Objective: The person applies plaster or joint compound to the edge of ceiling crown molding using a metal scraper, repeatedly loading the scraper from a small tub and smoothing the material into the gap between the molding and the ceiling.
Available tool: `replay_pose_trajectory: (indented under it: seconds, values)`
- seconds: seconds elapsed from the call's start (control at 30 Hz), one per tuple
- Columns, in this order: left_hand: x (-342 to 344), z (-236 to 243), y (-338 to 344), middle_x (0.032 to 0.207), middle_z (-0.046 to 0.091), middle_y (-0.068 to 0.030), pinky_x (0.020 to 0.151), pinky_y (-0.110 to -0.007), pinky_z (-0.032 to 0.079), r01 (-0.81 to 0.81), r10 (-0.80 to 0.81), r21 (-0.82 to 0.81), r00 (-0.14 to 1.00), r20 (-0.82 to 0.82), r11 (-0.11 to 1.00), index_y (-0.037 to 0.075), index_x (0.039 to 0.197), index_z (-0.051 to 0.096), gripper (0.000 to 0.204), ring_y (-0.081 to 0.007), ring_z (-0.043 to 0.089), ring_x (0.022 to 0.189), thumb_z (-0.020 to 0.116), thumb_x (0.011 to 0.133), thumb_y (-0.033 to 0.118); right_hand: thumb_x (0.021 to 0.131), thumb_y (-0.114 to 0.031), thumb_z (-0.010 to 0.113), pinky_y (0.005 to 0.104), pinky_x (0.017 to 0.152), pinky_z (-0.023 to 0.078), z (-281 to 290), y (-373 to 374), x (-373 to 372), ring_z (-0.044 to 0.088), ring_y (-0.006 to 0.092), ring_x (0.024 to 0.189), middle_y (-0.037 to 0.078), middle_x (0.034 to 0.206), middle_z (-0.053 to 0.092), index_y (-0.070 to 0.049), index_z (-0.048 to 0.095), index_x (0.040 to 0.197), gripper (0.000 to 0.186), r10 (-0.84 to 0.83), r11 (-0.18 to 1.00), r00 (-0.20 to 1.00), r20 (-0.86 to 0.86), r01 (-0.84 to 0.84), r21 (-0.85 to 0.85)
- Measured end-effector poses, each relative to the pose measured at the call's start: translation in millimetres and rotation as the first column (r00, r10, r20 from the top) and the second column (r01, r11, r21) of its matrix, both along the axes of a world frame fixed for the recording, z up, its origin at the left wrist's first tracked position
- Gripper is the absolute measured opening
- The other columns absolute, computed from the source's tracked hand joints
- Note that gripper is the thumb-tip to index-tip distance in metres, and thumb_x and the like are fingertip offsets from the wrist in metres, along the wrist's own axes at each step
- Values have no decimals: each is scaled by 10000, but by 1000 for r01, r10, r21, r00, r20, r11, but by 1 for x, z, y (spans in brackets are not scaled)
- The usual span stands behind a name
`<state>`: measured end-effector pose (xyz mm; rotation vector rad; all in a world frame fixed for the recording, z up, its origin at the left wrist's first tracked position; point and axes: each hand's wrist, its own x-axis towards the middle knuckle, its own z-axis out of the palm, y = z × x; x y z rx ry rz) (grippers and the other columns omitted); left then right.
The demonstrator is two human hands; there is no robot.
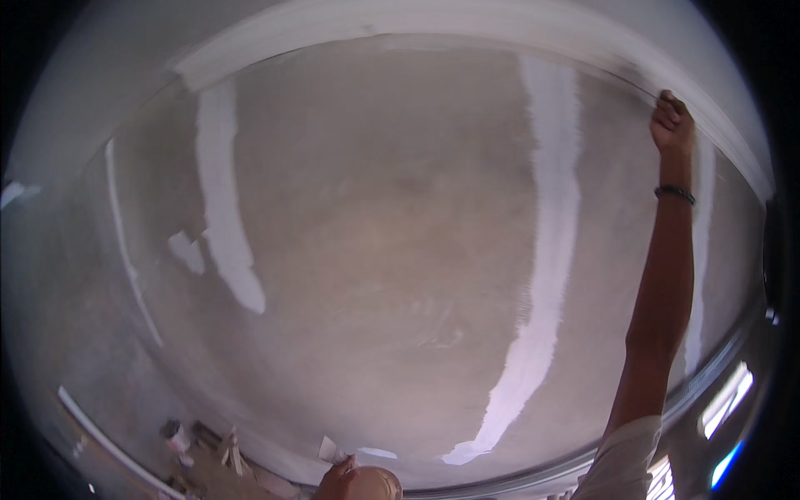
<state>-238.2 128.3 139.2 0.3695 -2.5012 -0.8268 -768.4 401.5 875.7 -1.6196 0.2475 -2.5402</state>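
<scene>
My right hand (672, 123) is raised high at the upper right. Its fingers are curled against the dark seam (633, 82) where the grey plastered surface (392, 217) meets a white moulding (433, 21). Whether anything is in that hand is hidden. A dark bracelet (675, 193) circles the wrist, and a white sleeve (621, 462) covers the upper arm. My left hand (337, 481) shows only partly at the bottom edge, closed around a tan rounded object (377, 484). A small white piece (329, 450) sits just above it.
Wide white filler stripes run down the grey surface on the left (225, 225) and on the right (546, 250), with a small white patch (187, 252). Debris and small containers (196, 450) lie at the lower left. Bright openings (727, 400) show at the lower right.
</scene>
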Motion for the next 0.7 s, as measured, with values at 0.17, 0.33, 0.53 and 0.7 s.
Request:
replay_pose_trajectory:
  seconds: [0.17, 0.33, 0.53, 0.7]
  values:
    - [3, 95, 35, 1314, 482, -235, 1051, -334, 320, -310, 288, 640, 947, 142, 703, -59, 1296, 444, 482, -294, 444, 1255, 508, 896, 202, 896, -13, 379, 172, 340, 265, -12, -69, 67, 352, 62, 451, 54, 705, 448, 14, 428, 855, 69, 47, 999, 997, -65, -46, 13]
    - [41, 50, 14, 1326, 474, -230, 1054, -324, 307, -280, 283, 473, 957, 68, 835, -66, 1313, 420, 526, -281, 435, 1261, 524, 894, 234, 890, 4, 407, 185, 370, 269, -27, -165, 139, 362, 78, 497, 116, 771, 518, 14, 429, 867, 34, -181, 980, 978, 99, 188, -66]
    - [73, 110, 9, 1299, 484, -241, 1012, -358, 374, -431, 480, 750, 860, 174, 501, -7, 1334, 418, 525, -324, 483, 1202, 543, 893, 249, 969, -195, 431, 200, 390, 262, -50, -254, 180, 347, 71, 501, 101, 827, 564, 6, 504, 1027, 222, -223, 954, 970, -96, 237, 181]
    - [74, 158, -62, 1349, 440, -233, 1078, -364, 287, -341, 392, 556, 920, 31, 758, -12, 1333, 416, 500, -336, 401, 1278, 511, 919, 253, 947, -209, 471, 172, 393, 275, -170, -237, 245, 375, 46, 482, 86, 847, 627, 54, 524, 1173, 350, -431, 658, 627, -649, 710, 250]
